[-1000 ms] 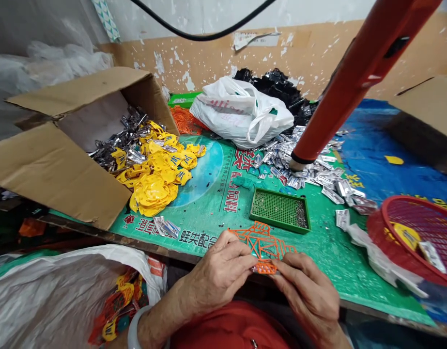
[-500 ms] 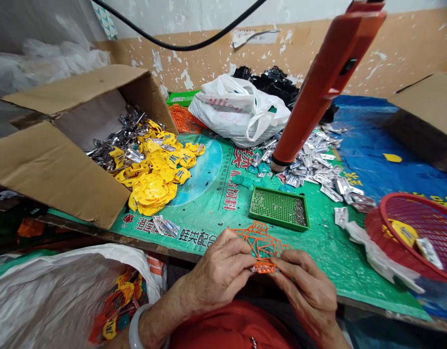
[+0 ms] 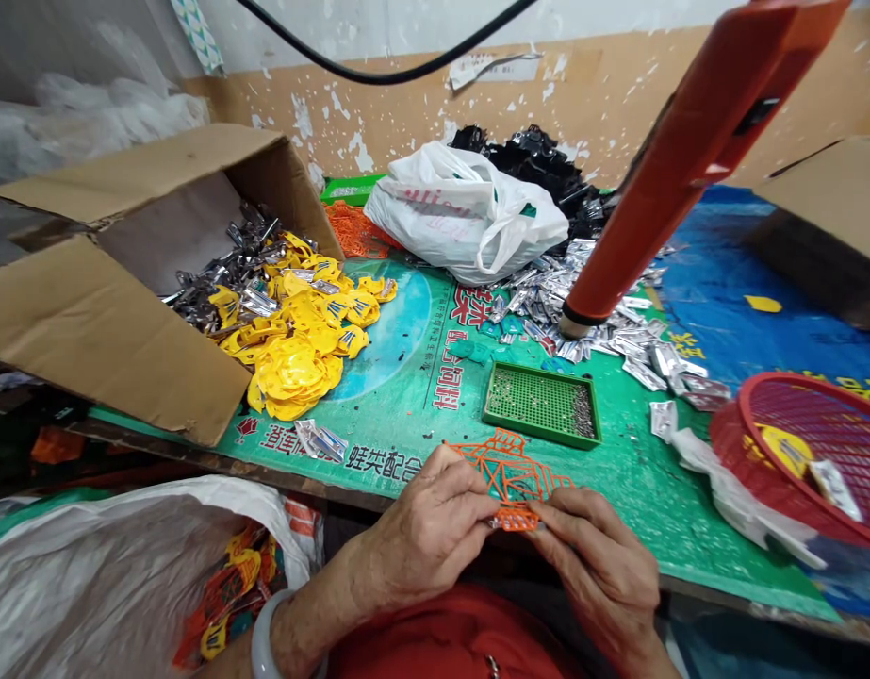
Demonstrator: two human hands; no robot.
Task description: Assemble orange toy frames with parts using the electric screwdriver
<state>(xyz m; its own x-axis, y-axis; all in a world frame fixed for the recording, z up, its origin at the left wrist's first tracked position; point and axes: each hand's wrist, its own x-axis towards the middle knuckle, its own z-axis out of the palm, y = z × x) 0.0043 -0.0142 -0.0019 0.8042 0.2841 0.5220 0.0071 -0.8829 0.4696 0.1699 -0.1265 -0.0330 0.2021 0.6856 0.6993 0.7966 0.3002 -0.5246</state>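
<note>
An orange plastic lattice piece (image 3: pixel 514 476) is held between my two hands at the table's front edge. My left hand (image 3: pixel 441 523) pinches its lower left side, with a bit of something silvery showing by the fingertips. On its lower right side, my right hand (image 3: pixel 597 556) grips it with thumb and fingers. Just beyond the piece lies a green mesh tray (image 3: pixel 540 405) with small metal bits in it. To the left are a heap of yellow plastic pieces (image 3: pixel 300 349) and a few silver pieces (image 3: pixel 321 440).
A tilted cardboard box (image 3: pixel 109 311) with dark parts stands left. A red tool (image 3: pixel 689 160) hangs over loose silver pieces (image 3: pixel 611 330). Behind are a white plastic bag (image 3: pixel 455 217) and black parts (image 3: pixel 533 170). A red basket (image 3: pixel 731 438) stands right, an open sack (image 3: pixel 123 575) lower left.
The red hanging tool has swung to the right and nearer. My hands and the orange piece stay almost where they were.
</note>
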